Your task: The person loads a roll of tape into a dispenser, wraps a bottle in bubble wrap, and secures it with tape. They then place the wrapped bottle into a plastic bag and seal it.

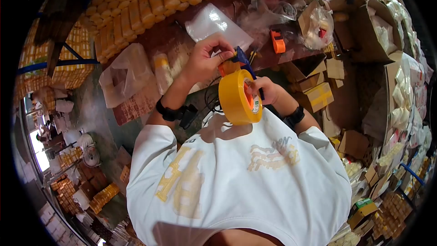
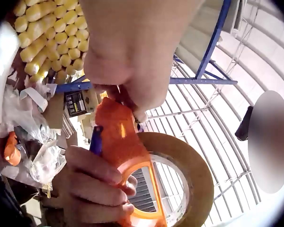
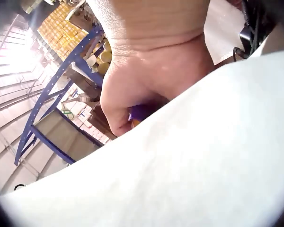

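Observation:
An orange and blue tape dispenser [image 2: 120, 137] carrying a large roll of yellow packing tape [image 1: 234, 98] is held in front of the chest. My right hand [image 1: 266, 90] grips its handle, with the fingers curled through the orange frame in the left wrist view. At the dispenser's front end, my left hand [image 1: 207, 59] pinches with thumb and forefinger beside the blue plate [image 1: 243, 58]. What lies between those fingertips is hidden. In the right wrist view, the shirt [image 3: 180, 156] and the back of the right hand [image 3: 146, 75] cover most of the dispenser.
A second orange dispenser [image 1: 277, 42] lies on the worn red table [image 1: 132, 109]. Clear plastic sheets [image 1: 216, 23] and a plastic bag [image 1: 129, 75] lie there too. Yellow-wrapped rolls [image 1: 148, 7] are stacked along the far side. Open cardboard boxes [image 1: 368, 32] stand on the right.

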`<state>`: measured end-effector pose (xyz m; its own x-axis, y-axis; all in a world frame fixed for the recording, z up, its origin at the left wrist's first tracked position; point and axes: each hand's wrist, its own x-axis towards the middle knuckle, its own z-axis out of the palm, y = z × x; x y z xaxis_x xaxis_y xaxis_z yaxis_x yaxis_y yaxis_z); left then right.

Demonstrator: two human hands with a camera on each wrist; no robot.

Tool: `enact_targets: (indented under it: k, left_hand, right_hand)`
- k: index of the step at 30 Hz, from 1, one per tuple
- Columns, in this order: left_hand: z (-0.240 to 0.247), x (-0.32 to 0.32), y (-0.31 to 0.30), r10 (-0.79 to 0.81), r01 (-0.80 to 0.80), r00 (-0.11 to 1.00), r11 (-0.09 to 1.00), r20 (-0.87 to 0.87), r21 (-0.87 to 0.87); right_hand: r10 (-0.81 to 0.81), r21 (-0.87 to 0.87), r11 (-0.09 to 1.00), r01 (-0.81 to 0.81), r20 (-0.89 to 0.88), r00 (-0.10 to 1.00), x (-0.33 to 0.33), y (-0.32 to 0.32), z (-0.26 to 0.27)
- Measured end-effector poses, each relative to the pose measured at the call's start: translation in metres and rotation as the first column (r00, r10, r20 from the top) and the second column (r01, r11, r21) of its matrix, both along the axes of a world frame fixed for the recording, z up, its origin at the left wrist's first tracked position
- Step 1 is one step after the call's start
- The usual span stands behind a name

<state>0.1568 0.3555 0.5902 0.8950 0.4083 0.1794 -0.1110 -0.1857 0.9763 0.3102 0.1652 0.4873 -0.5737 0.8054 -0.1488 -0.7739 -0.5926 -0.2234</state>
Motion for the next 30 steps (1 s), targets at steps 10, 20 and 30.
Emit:
enact_targets:
  k: [10,20,30]
  left_hand:
    - [0.014,0.008,0.009,-0.141,0.139,0.99,0.982,0.003,0.129]
    - [-0.004,-0.02,0.008,0.188,-0.19,0.982,0.979,0.035,0.079]
    - [-0.017,-0.044,0.021,0.22,-0.221,0.97,0.975,0.101,-0.001]
  right_hand:
    - [0.07,0.033,0.997,-0.068,-0.06,0.996,-0.008,-0.003,0.023]
    - [-0.173,0.147,0.981,0.127,0.37,0.913,-0.005,0.006,0.055]
    - [-0.094,0.179,0.984,0.02,0.417,0.904,-0.003,0.01,0.067]
